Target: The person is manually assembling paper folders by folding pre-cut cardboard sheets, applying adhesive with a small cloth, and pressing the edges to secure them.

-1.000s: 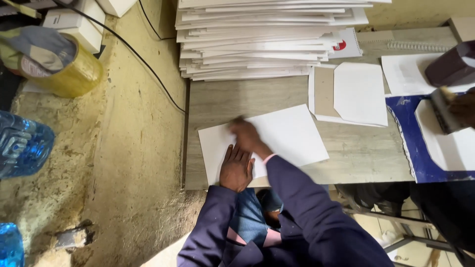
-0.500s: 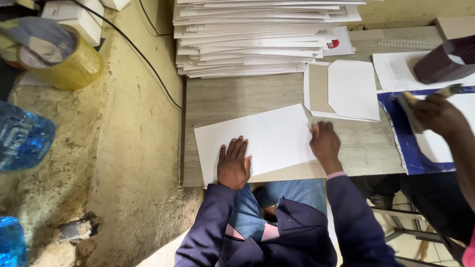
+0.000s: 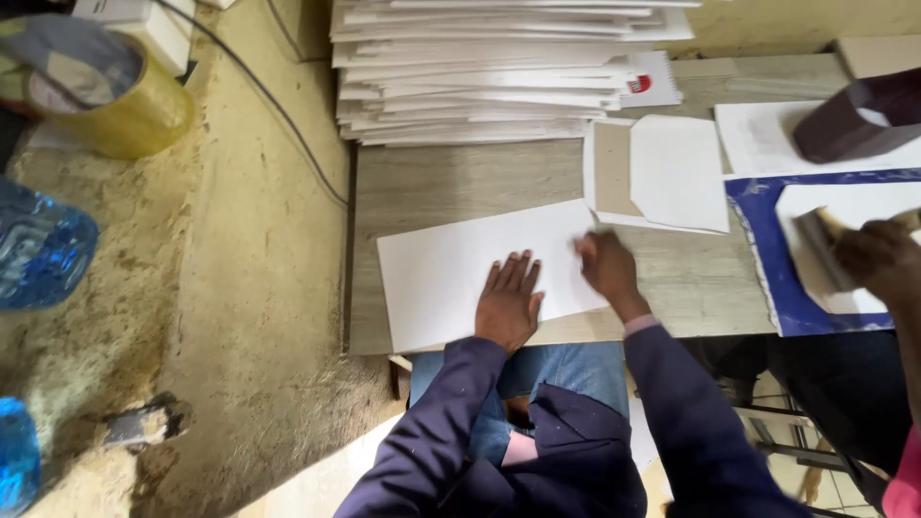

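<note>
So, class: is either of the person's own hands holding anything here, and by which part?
Nothing is gripped. The left hand lies flat, palm down, on the white sheet near its lower edge; the right hand rests at the sheet's right edge, blurred, so a pinch cannot be ruled out.

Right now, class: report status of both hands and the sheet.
Left hand flat on white sheet. Right hand at its right edge, blurred. Another person's hand works apart.

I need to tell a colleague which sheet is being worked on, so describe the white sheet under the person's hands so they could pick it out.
On the grey wooden table, below the tall stack of white sheets, one large white sheet lies alone at the near edge. The left hand presses flat on it and the right hand touches its right end. Unlike the smaller folded envelope beside it, it is blank and slightly tilted.
</note>
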